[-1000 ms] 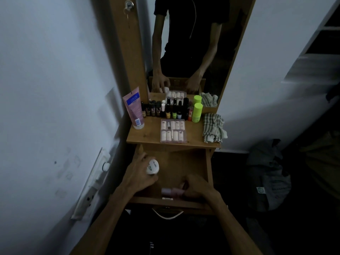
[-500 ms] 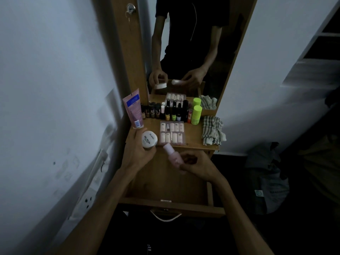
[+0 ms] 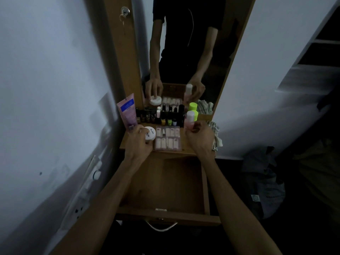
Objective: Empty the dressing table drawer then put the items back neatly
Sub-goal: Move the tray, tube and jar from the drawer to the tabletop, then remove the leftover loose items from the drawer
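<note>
The wooden drawer (image 3: 165, 188) is pulled out below the dressing table top (image 3: 185, 150) and looks bare inside. My left hand (image 3: 137, 144) grips a round white jar (image 3: 150, 133) at the top's left side, next to a pink tube (image 3: 127, 113). My right hand (image 3: 200, 137) holds a pink bottle with a white cap (image 3: 189, 119) upright at the right side. Between my hands lies a clear box of false nails (image 3: 167, 138). A row of small nail polish bottles (image 3: 165, 116) stands at the back.
A lime-green bottle (image 3: 195, 115) stands behind the pink one. A checked cloth (image 3: 216, 133) lies at the top's right edge. The mirror (image 3: 184, 52) rises behind. A wall with a socket plate (image 3: 82, 196) is close on the left; dark bags (image 3: 265, 181) sit on the floor right.
Both hands rose from the drawer to the table top, carrying the white jar on the left and the pink bottle on the right. The drawer now shows bare wood.
</note>
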Demonstrator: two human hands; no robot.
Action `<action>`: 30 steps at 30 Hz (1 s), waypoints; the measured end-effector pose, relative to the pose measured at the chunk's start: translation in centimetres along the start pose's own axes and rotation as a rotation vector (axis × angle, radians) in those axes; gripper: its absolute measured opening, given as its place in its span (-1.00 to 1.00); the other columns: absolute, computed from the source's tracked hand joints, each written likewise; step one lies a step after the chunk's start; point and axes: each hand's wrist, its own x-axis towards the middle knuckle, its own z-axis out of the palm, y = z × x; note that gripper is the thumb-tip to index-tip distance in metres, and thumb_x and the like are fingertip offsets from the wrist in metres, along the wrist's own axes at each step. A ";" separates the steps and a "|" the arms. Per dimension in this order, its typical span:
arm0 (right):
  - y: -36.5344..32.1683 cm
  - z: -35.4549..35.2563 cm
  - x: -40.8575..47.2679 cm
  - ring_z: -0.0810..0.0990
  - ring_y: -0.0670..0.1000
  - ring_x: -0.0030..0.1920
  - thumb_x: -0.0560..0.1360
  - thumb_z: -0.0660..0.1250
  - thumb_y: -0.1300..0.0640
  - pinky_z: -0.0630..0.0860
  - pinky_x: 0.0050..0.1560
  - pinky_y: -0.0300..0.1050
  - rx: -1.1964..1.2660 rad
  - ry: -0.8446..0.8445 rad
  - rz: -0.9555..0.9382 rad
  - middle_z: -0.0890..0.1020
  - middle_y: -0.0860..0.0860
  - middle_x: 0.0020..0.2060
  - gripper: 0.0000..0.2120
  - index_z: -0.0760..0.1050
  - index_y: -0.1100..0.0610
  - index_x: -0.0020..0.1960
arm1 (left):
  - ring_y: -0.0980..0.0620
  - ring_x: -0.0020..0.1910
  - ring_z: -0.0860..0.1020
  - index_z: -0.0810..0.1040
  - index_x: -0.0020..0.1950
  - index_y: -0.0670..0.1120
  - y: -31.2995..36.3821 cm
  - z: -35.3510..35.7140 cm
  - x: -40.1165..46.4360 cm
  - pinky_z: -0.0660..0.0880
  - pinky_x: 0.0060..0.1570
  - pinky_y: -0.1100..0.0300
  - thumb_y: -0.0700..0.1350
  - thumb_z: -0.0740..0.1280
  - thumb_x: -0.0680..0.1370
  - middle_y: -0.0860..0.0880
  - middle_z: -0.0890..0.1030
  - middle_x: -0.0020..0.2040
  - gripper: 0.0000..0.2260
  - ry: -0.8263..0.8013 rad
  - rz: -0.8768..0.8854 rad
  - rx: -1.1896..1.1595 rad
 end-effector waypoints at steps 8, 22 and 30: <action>1.1 1.9 0.2 0.44 -0.20 -0.27 0.56 0.43 0.00 0.15 -0.36 -0.50 -0.066 -0.050 0.026 0.59 -0.09 -0.17 -0.79 0.55 0.12 0.08 | -0.10 0.31 0.50 0.53 0.29 -0.15 -0.7 0.8 -0.1 0.40 0.29 0.10 -0.22 0.43 0.51 -0.13 0.53 0.32 -0.65 -0.008 0.031 0.009; 1.5 -1.4 -0.5 0.61 0.02 -0.03 0.47 0.48 -0.04 0.46 -0.01 -0.16 -0.052 0.162 0.069 0.68 0.03 -0.03 -0.71 0.61 0.11 0.08 | -0.10 0.18 0.55 0.57 0.13 -0.18 0.5 0.4 -1.7 0.36 0.18 0.19 -0.22 0.46 0.48 -0.15 0.59 0.17 -0.75 0.095 0.067 -0.114; 4.5 -2.2 2.0 0.47 0.23 0.29 0.50 0.40 -0.04 0.43 0.28 0.08 -0.295 0.031 0.242 0.52 0.21 0.27 -0.47 0.40 0.21 0.36 | 0.08 0.03 0.56 0.55 0.15 -0.10 2.5 1.8 -3.2 0.59 -0.01 0.18 -0.20 0.40 0.53 -0.04 0.56 0.11 -0.80 0.049 0.211 -0.162</action>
